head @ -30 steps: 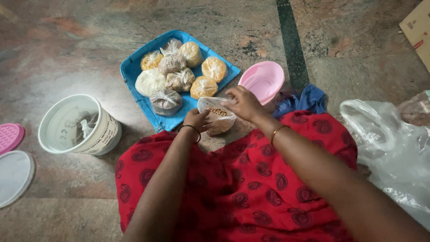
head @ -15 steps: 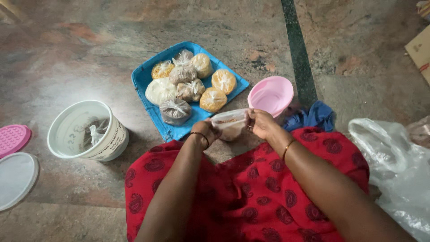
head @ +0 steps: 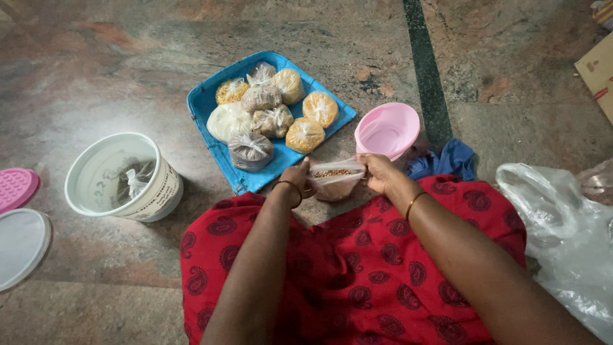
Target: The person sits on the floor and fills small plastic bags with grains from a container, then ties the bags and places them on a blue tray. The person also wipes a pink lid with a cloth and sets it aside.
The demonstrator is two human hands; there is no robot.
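- I see left hand (head: 297, 177) and right hand (head: 378, 172) both pinching the small clear bag (head: 336, 179) of brown seeds by its mouth.
- Bag sits just below the blue tray (head: 203, 102) of tied packets, pink bowl (head: 387, 130) to the tray's right.

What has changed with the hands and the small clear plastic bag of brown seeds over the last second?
The right hand, which was reaching over the top of the small clear plastic bag of brown seeds, has shifted to its right edge. The left hand keeps hold of the left edge, so the bag's mouth is now stretched between both hands. The blue tray, pink bowl and white bucket stayed put.
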